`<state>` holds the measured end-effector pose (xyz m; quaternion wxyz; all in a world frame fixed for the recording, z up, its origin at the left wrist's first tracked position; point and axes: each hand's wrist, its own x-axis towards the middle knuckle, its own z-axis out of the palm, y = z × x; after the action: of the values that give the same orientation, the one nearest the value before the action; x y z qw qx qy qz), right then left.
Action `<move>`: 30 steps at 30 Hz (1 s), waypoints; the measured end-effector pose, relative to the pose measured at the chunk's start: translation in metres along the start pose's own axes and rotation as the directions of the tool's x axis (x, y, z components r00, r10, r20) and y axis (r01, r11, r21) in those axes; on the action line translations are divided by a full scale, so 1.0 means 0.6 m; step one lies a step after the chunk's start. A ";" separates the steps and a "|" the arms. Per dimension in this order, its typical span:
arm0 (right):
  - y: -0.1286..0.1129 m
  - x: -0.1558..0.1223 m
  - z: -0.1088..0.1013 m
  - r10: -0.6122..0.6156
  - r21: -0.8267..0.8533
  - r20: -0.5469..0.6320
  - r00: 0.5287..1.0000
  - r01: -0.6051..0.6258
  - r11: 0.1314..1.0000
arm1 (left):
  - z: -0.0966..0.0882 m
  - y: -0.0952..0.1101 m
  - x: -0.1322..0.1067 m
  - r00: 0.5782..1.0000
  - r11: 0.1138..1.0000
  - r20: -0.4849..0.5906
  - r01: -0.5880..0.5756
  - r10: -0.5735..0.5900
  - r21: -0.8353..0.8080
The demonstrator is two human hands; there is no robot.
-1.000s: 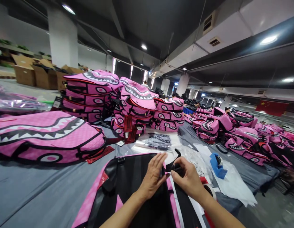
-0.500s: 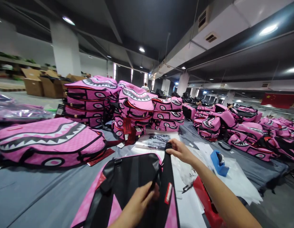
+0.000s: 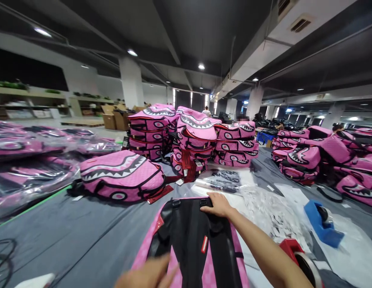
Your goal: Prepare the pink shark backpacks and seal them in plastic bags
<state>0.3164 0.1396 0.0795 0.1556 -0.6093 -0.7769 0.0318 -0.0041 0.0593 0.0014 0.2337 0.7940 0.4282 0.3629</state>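
A pink and black backpack [image 3: 190, 224] lies in front of me with its strap side up. It has black shoulder straps and a small red label [image 3: 204, 244]. My right hand [image 3: 218, 205] is closed on the backpack's upper right edge, thumb by the strap buckle and fingers over the rim. My left hand [image 3: 149, 272] is smeared by motion over the lower left of the backpack, and I cannot make out its fingers. Another pink backpack [image 3: 122, 174] with a shark-mouth print lies to the left, a dark red tag [image 3: 160, 194] beside it.
Stacks of pink backpacks [image 3: 196, 128] stand behind. Plastic-wrapped bags [image 3: 32, 180] lie at left. On the right are clear printed bags [image 3: 224, 180], a blue tape dispenser [image 3: 322, 224] and a red tape dispenser [image 3: 290, 248]. More backpacks [image 3: 306, 160] lie farther right.
My right hand has gone from a raised black strap to the backpack's top edge. The strap now lies down. My left hand has moved down and left, off the strap. The view has turned left.
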 end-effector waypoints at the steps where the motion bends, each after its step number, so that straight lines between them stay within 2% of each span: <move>1: 0.002 -0.007 0.008 -0.006 0.002 -0.018 1.000 0.006 1.000 | -0.015 -0.007 0.040 0.999 0.999 -0.036 0.015 -0.014 0.032; 3: 0.003 -0.019 0.026 -0.047 0.027 -0.084 0.995 0.049 0.998 | -0.030 -0.016 0.128 0.990 0.961 -0.106 0.113 -0.089 0.252; 4: 0.004 -0.023 0.035 -0.071 0.051 -0.127 0.989 0.078 0.996 | -0.029 -0.019 0.169 0.983 0.931 -0.115 0.175 -0.146 0.320; 5: 0.006 -0.026 0.044 -0.091 0.081 -0.173 0.981 0.106 0.991 | -0.022 -0.021 0.204 0.984 0.928 -0.102 0.175 -0.149 0.329; 6: 0.008 -0.027 0.053 -0.103 0.113 -0.217 0.971 0.130 0.985 | -0.011 -0.022 0.230 0.984 0.925 -0.096 0.173 -0.149 0.340; 8: 0.013 -0.028 0.070 -0.113 0.165 -0.294 0.949 0.167 0.972 | 0.017 -0.025 0.254 0.991 0.934 -0.094 0.126 -0.100 0.335; 10: 0.013 -0.029 0.086 -0.115 0.192 -0.365 0.924 0.195 0.962 | 0.042 -0.031 0.243 0.992 0.939 -0.119 0.074 -0.035 0.336; 12: 0.003 -0.035 0.099 -0.109 0.203 -0.420 0.901 0.210 0.956 | 0.052 -0.040 0.213 0.989 0.943 -0.144 0.038 0.010 0.331; 15: -0.028 -0.057 0.107 -0.106 0.205 -0.469 0.877 0.225 0.952 | 0.040 -0.050 0.161 0.978 0.943 -0.197 -0.004 0.074 0.334; 18: -0.061 -0.094 0.101 -0.106 0.204 -0.466 0.878 0.224 0.953 | 0.025 -0.050 0.120 0.951 0.914 -0.238 -0.089 0.196 0.397; 22: -0.074 -0.159 0.086 -0.138 0.219 -0.345 0.928 0.222 0.950 | 0.032 -0.047 0.064 0.940 0.852 -0.175 -0.174 0.293 0.493; 26: -0.061 -0.202 0.084 -0.174 0.258 -0.207 0.963 0.225 0.940 | 0.049 -0.055 0.014 0.959 0.845 -0.088 -0.192 0.270 0.499; 28: -0.054 -0.196 0.087 -0.162 0.274 -0.146 0.976 0.197 0.941 | 0.051 -0.062 0.018 0.978 0.859 -0.004 -0.179 0.207 0.480; 30: -0.049 -0.167 0.095 -0.130 0.264 -0.062 0.990 0.142 0.954 | 0.053 -0.068 0.049 0.987 0.865 0.127 -0.149 0.100 0.480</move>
<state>0.2936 0.0444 0.0122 0.2553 -0.5284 -0.8018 0.1124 0.0105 0.1037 -0.0351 0.0227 0.8700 0.4416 0.2183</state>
